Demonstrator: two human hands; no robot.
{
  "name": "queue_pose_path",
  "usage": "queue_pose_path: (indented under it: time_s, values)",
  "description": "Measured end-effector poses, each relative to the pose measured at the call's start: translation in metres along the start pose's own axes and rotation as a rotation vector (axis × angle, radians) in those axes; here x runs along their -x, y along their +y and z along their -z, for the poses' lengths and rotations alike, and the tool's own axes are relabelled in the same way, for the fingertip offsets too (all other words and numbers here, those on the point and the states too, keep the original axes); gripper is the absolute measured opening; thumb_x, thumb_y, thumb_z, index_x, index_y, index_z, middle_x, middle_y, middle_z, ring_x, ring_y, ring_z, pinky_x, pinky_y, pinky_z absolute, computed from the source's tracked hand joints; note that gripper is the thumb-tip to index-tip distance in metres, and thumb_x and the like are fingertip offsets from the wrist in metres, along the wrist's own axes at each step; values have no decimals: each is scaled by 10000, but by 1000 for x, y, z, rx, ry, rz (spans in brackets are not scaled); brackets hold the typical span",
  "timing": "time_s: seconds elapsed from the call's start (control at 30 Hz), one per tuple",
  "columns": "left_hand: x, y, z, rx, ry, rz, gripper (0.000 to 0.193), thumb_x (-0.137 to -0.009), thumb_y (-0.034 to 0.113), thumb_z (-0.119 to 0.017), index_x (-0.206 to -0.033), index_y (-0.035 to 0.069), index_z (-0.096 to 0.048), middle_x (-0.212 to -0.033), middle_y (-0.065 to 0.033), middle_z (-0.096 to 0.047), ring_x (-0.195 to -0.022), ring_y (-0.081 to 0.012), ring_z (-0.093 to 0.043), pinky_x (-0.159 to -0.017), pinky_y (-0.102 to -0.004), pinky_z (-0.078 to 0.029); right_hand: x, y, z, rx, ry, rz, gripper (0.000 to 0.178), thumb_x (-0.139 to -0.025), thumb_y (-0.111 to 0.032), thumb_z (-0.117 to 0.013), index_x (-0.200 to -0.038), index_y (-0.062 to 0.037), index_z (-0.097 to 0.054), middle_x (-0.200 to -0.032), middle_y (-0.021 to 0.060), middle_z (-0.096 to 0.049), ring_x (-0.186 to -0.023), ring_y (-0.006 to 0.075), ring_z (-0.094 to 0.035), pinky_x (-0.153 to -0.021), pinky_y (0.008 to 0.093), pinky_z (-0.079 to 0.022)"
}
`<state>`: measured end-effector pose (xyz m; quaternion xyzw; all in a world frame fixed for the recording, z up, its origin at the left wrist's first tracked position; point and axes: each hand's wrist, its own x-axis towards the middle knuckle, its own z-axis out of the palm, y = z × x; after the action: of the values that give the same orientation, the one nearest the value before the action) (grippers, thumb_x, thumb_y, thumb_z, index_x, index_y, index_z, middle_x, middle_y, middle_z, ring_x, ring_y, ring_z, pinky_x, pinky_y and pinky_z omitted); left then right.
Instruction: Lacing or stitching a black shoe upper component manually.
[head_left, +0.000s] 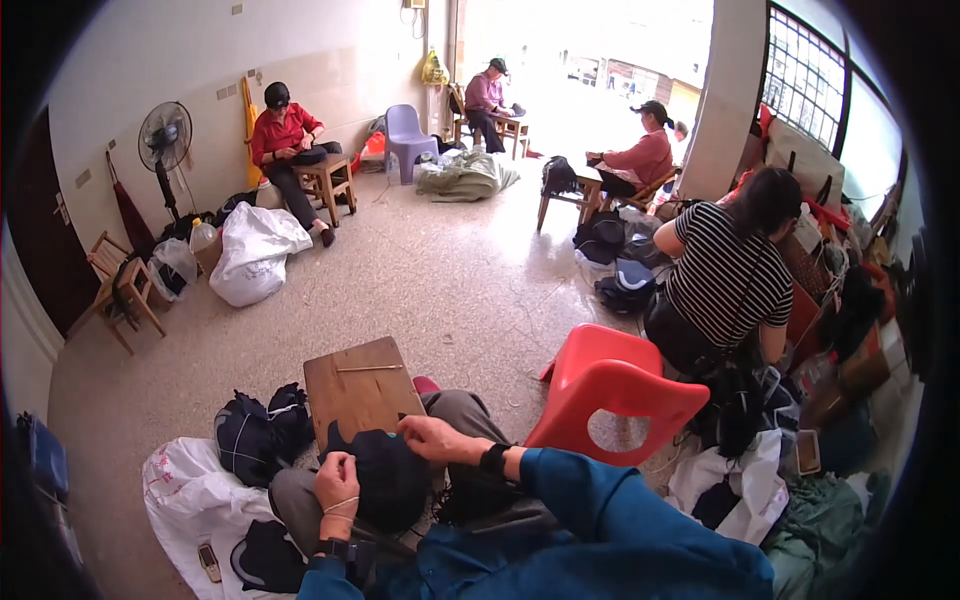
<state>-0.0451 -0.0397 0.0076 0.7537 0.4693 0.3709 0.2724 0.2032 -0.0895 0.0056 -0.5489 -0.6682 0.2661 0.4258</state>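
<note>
Speckled pale flooring (450, 290) spreads through a bright room, with a dark door (45, 230) at its far left. Next come a wooden chair (142, 293) and a standing fan (165, 138) by the wall. Nearer, a white sheet (185, 490) of sacking lies spread on the floor, bearing a keypad phone (209, 563) and a grey-edged dark piece (268, 558); a string-tied dark bundle (250, 440) sits just behind them. A stuffed white sack (255, 255) stands farther back, close to a seated person (285, 135) in a red top.

The left hand (337, 482) pinches the left edge of a dark cap (388, 485), which lies over the lap against the near end of a wooden stool (345, 400). A thin stick (368, 369) rests across the stool's top. At the cap's upper right edge is the right hand (432, 440), fingers drawn together; whether they grip cloth or thread is too small to tell.

Beyond, a purple chair (408, 140) stands beside a greenish sack (465, 175). Rightward, a red plastic chair (600, 365) is followed by a person in a striped shirt (730, 275), facing away beside heaped bags.
</note>
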Motion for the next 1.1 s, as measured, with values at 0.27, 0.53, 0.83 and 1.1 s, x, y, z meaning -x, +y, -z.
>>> queue_pose_path:
  time_s: [0.27,0.53,0.83,1.1]
  values:
    - [38,-6,47,867,-99,624,249,-988,275,-627,-852,72,-585,-580,54,-429,-423,-59,-374,-396,-260,-336,25,-5,49,601,192,226,179,-828,-70,-579,-988,-41,-654,-1108,124,-598,-1139,319,-541,-971,443,-417]
    - [69,5,60,861,-296,742,230,-986,285,-639,-885,88,-575,-562,58,-388,-405,-38,-315,-368,-232,-287,23,11,61,460,272,-322,520,-880,-366,-654,-1268,-28,-578,-1374,203,-525,-1319,380,-465,-1058,490,-420]
    - [120,-6,85,905,-206,710,215,-990,255,-626,-885,83,-551,-533,58,-310,-400,-56,-285,-359,-252,-287,30,8,55,632,222,-166,586,-894,-430,-632,-1310,-30,-529,-1339,209,-524,-1270,408,-484,-1042,512,-430]
    - [153,39,101,1026,-82,667,150,-1035,194,-559,-895,141,-555,-628,51,-331,-482,-70,-287,-422,-243,-254,43,13,46,641,290,-212,630,-893,-433,-614,-1381,-54,-489,-1373,192,-498,-1307,380,-454,-1057,522,-412]
